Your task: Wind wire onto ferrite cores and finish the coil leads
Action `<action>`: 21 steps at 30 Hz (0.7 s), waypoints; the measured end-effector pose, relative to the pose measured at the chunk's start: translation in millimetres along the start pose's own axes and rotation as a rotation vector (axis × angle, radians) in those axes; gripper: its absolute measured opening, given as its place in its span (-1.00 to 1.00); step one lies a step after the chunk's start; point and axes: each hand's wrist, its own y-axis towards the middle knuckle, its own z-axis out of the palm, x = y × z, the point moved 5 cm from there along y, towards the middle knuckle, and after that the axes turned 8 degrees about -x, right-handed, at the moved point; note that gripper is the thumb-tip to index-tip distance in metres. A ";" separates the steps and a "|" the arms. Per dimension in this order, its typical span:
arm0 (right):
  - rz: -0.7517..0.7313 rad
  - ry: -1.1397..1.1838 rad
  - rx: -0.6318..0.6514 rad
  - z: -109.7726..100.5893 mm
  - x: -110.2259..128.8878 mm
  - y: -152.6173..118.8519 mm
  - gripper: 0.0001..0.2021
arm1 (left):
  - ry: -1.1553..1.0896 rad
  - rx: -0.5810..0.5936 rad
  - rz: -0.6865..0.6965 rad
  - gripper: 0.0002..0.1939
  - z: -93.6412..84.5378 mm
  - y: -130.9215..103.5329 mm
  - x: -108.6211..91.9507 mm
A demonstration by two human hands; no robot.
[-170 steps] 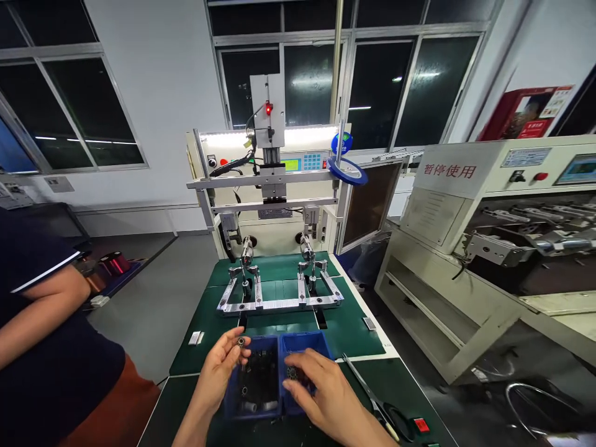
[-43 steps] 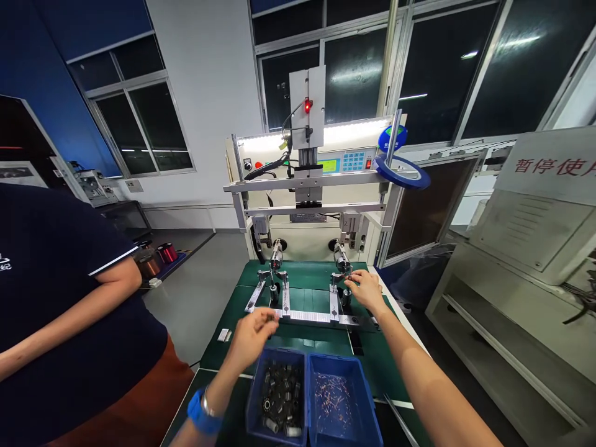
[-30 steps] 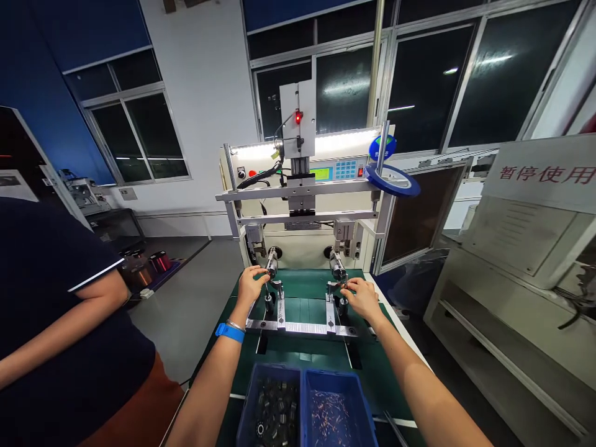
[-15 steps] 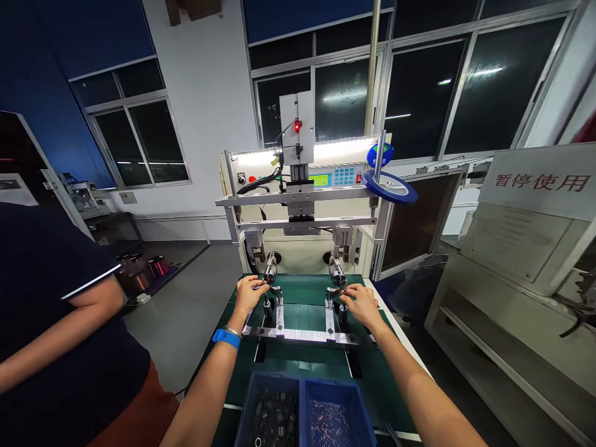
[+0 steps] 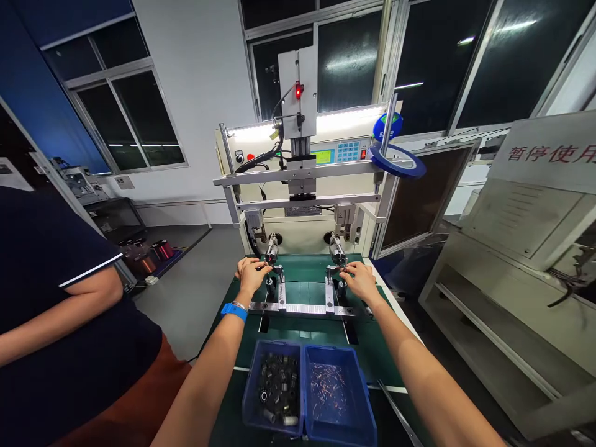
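My left hand [image 5: 252, 277] has its thumb and fingers pinched together beside the left spindle [image 5: 271, 250] of a bench machine; whatever lies in the pinch is too small to make out. On the other side my right hand [image 5: 361, 281] is closed in a similar pinch near the right spindle [image 5: 336, 249], its fingertips at a small dark piece I cannot identify. Between the hands stands a metal bracket [image 5: 305, 308] with two upright arms. Short dark posts, one of them the right post [image 5: 343, 289], rise below the fingertips.
A blue bin of dark cylindrical parts [image 5: 279, 385] stands in front, beside a blue bin of copper-coloured wire scraps [image 5: 328, 391]. Tweezers [image 5: 398, 413] lie to their right. A blue tape reel [image 5: 398, 162] hangs on the machine frame. Another person [image 5: 60, 310] stands close at left.
The camera view has tilted down, so the machine sits higher and more of the bins and tweezers shows. Both hands remain at the spindles, fingers pinched.
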 end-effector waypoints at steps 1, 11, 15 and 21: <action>0.004 -0.002 0.001 -0.7 1.0 -0.4 -0.82 | 0.010 0.005 -0.002 -0.76 0.2 -0.6 -0.6; 0.029 0.002 0.003 -6.0 8.4 -3.0 -0.82 | 0.051 0.044 0.039 -0.77 -0.5 -5.0 0.6; 0.025 0.013 0.007 -4.1 7.0 -1.8 -0.82 | 0.089 -0.047 -0.036 -0.73 4.5 -14.7 -0.6; 0.028 0.019 0.018 0.4 1.8 -0.6 -0.80 | 0.091 -0.071 -0.049 -0.77 11.3 -21.5 0.5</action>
